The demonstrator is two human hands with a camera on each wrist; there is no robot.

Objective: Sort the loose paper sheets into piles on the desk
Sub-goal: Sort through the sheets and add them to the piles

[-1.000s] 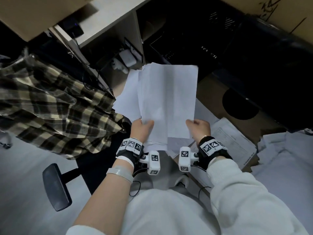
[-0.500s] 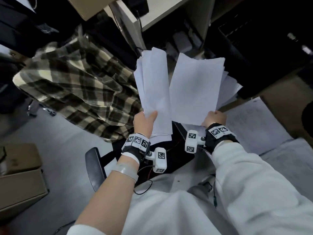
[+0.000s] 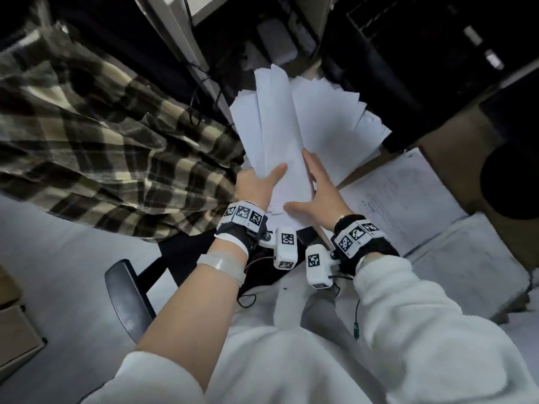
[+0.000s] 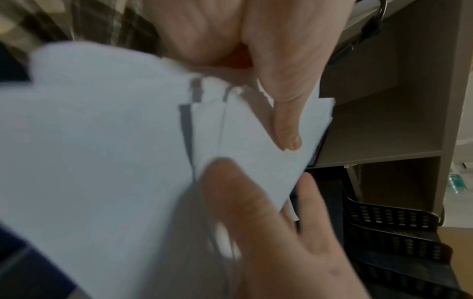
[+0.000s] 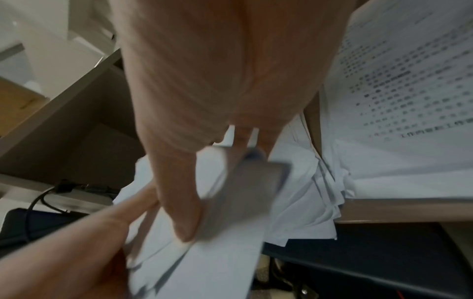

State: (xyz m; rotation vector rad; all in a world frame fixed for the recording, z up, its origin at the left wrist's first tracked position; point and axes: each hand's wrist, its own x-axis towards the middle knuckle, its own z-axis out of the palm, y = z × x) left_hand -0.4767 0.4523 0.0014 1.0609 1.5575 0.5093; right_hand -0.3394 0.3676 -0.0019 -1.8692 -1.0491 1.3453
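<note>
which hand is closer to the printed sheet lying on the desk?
Right. The right hand lies flat on the held paper stack, beside the printed sheet on the desk. The left hand grips the stack's far side, further away.

- Your left hand is bare, and a black wrist strap sits behind it with white blocks printed in black-and-white square markers.
- A white camera module sticks out from that strap, with a square marker on its face.
- Above it a pale translucent band wraps the forearm, where your white fleece sleeve is pushed up near the elbow.
- Your right hand has the same black strap, marker blocks and white module.
- Thin dark cables trail from the right module.
- Your right sleeve is white fleece and reaches the strap.
</note>
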